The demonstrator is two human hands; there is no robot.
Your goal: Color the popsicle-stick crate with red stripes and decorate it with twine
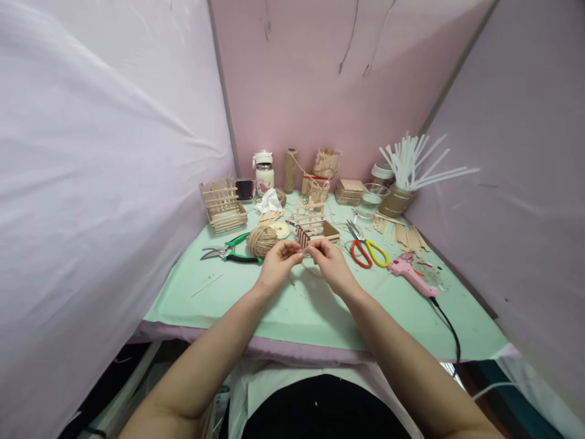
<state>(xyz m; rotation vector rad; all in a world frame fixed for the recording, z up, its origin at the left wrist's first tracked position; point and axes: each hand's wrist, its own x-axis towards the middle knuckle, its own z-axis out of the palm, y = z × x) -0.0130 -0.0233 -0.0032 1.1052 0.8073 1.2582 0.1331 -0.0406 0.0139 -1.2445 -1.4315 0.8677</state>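
My left hand (280, 263) and my right hand (329, 262) meet over the middle of the table, fingertips pinched close together. Between them is a thin piece of twine, with a loop of it hanging just below and to the right. Both hands are closed on it. Right behind my fingers stands a small stick-built piece (329, 231) with brown stripes and a little fence. A ball of twine (262, 241) lies just left of my left hand, beside a pale round spool (280, 229).
Green-handled pruners (243, 258) lie left, scissors (369, 249) right, and a pink glue gun (414, 277) with a black cable farther right. Behind are a stick basket (226, 214), a bottle (264, 177), a clear water cup (371, 201) and white sticks (409, 161) in a holder.
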